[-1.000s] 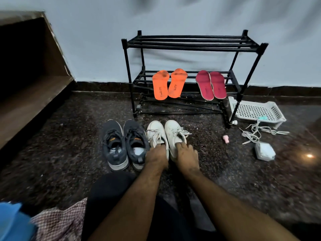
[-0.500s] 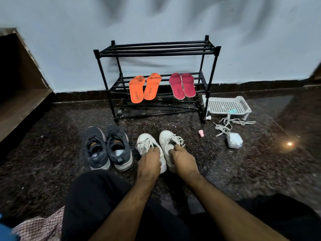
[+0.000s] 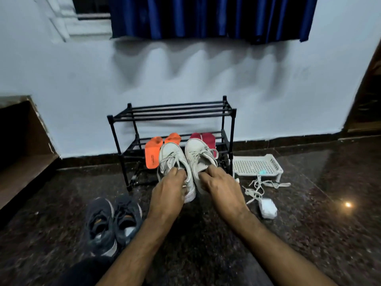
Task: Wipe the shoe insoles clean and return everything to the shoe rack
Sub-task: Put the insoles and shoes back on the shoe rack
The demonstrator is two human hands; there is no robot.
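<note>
1. Pair of dark navy mesh sneakers on the speckled dark stone floor, nearest; not in hand.
2. Left hand grips the left white lace-up sneaker at its collar; right hand grips the right white lace-up sneaker. Both raised off the floor.
3. Step, judged: returning shoes to the black metal shoe rack.
4. Orange foam insoles and red insoles occupy the middle shelf; next move needs a free shelf, probably the top.

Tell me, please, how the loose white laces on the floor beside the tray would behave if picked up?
The laces lie in a tangled, looping heap, so they are probably floppy and would dangle and trail. They look thin, hence likely very light. They lie close to the white tray and may snag on it.
</note>
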